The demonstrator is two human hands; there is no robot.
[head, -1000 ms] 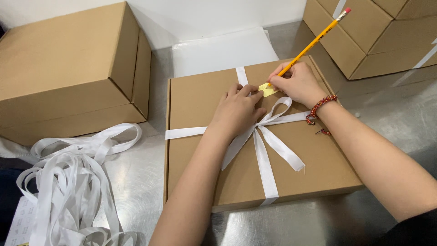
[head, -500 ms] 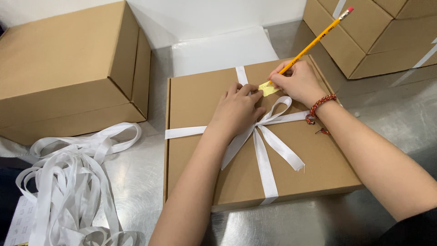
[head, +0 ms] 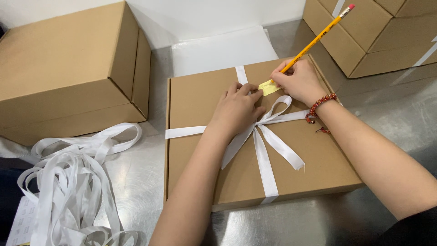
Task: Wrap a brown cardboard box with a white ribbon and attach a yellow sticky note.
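Flat cardboard box lies on the brushed steel table in front of me, already crossed with white satin ribbon and tied in a bow at the centre. What seems left is the small yellow paper tag near the far edge. My left hand rests flat beside the knot, fingers loosely spread, pinning the tag's corner and gripping nothing. My right hand is curled tight around a yellow pencil with a pink eraser, tip on the tag. Matte brown board, glossy ribbon. A loose heap of ribbon sits left, below another plain box.
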